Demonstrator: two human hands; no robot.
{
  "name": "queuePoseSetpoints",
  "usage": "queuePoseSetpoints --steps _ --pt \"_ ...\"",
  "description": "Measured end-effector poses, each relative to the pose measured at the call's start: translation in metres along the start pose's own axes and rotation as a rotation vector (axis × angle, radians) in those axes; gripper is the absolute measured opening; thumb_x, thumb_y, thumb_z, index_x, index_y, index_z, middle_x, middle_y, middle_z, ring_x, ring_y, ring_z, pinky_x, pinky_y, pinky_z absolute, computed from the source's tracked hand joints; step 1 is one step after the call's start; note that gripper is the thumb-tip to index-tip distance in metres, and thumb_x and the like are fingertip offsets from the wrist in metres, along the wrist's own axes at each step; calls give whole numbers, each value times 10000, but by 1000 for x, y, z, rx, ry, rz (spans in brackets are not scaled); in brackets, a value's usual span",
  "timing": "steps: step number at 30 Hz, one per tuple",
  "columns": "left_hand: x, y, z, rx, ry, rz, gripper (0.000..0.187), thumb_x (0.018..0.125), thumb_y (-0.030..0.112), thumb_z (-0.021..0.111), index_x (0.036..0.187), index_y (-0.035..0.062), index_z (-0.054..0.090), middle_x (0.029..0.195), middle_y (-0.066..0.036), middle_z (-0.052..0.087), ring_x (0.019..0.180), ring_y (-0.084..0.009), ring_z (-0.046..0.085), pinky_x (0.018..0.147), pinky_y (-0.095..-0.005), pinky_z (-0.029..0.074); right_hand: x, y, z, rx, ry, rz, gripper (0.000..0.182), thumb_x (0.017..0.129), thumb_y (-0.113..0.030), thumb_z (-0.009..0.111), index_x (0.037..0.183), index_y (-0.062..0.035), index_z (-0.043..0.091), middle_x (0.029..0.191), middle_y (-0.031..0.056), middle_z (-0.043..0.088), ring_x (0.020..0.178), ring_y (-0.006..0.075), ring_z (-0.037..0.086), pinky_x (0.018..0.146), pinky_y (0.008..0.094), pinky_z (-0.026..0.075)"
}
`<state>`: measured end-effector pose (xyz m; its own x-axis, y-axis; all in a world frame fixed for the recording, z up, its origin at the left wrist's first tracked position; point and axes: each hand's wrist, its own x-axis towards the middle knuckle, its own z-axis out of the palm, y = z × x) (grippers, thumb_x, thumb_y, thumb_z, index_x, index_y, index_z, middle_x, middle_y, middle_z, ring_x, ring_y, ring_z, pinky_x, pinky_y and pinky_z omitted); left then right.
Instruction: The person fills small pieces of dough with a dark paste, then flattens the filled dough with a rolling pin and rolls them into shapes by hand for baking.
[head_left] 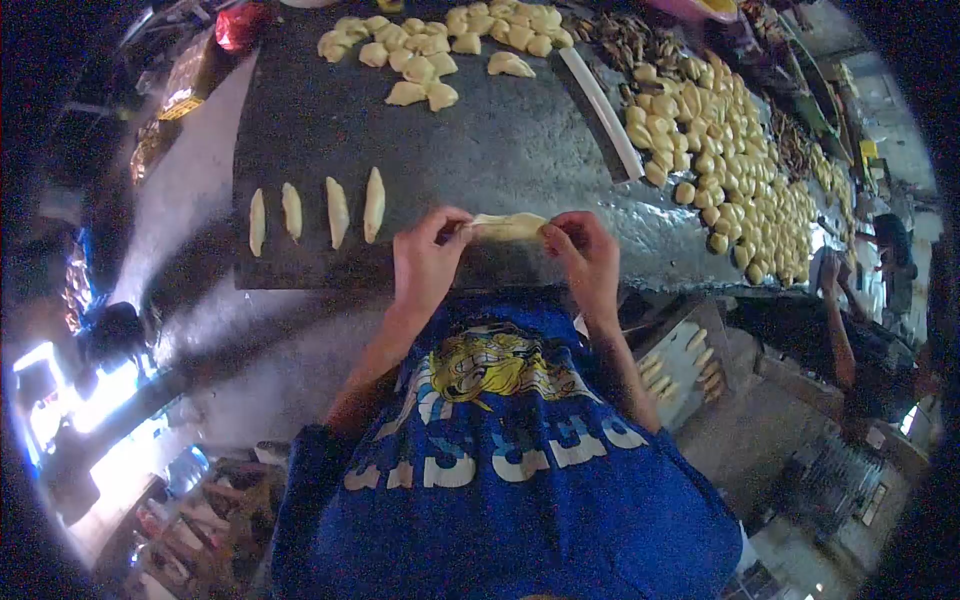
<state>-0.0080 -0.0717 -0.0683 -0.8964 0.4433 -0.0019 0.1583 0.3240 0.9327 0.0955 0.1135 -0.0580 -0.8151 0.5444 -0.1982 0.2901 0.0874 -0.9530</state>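
Note:
A strip of pale dough (pixel 508 228) is stretched level between my two hands, close to the front edge of the dark table (pixel 480 150). My left hand (pixel 428 250) pinches its left end, and my right hand (pixel 585 255) pinches its right end. To the left lie several long tapered dough rolls, the closest one (pixel 374 205) beside my left hand. Lumps of cut dough (pixel 420 68) are grouped at the far side of the table.
A long pale strip (pixel 600 115) lies right of centre. Beyond it, many round dough pieces (pixel 735 170) cover the right side. Below the table at right is a tray (pixel 680 365) with shaped dough. Another person (pixel 870 350) is at the far right.

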Motion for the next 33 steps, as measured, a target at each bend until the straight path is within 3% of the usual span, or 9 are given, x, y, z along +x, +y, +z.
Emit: queuePoseSetpoints --steps 2,4,6,13,21,24,26,29,33 --pt "2 -21 15 305 42 225 137 830 123 697 951 66 670 981 -53 671 912 -208 632 746 -311 509 7 23 0 -180 23 -33 123 867 -126 670 933 -24 651 912 97 669 791 227 644 716 309 511" --pt "4 -30 23 601 76 440 176 797 123 711 968 91 685 1027 -38 650 947 -233 609 763 -335 500 13 44 2 -438 73 -291 104 852 -114 665 916 -33 655 937 112 649 808 284 627 721 360 512" --pt "0 -31 25 660 54 381 228 805 151 696 1028 105 684 1085 -46 628 1032 -247 564 820 -385 480 14 49 3 -581 107 -486 104 830 -96 655 910 -30 655 976 114 625 877 342 589 768 436 499" --pt "-22 -9 21 746 -12 346 522 895 243 602 1376 92 467 1347 -142 471 1245 -361 407 1035 -513 343 1 33 -7 -762 16 -628 429 834 -137 641 1255 -93 571 1155 134 593 1040 366 545 887 456 462" --pt "-35 -20 22 740 -122 310 581 886 252 603 1407 74 416 1451 -108 411 1369 -373 288 1110 -542 259 11 42 -24 -1007 -54 -799 529 856 -232 618 1349 -84 496 1307 143 511 1131 376 499 945 491 429" --pt "-32 -22 26 821 -84 357 558 895 272 582 1381 37 437 1461 -102 393 1386 -369 258 1096 -564 267 62 10 -33 -1192 259 -756 536 860 -234 601 1343 -34 485 1259 192 524 1131 390 496 938 511 426" --pt "-34 -22 26 872 -67 359 546 902 284 567 1364 18 454 1464 -109 380 1393 -371 244 1092 -573 269 106 4 -37 -1300 440 -552 454 868 -219 575 1252 19 529 1153 214 559 1076 388 533 896 516 445" --pt "-34 -21 26 909 -67 327 531 905 281 557 1359 21 466 1474 -130 357 1398 -379 234 1099 -573 261 161 14 -42 -1395 308 -349 364 866 -189 562 1151 38 558 1054 204 578 998 379 571 843 505 462" --pt "-36 -18 17 785 -32 282 530 894 235 573 1379 55 460 1491 -149 326 1400 -379 244 1109 -567 253 123 4 -46 -1203 117 -563 295 846 -123 612 1124 -26 587 1033 164 615 955 367 596 807 464 469"
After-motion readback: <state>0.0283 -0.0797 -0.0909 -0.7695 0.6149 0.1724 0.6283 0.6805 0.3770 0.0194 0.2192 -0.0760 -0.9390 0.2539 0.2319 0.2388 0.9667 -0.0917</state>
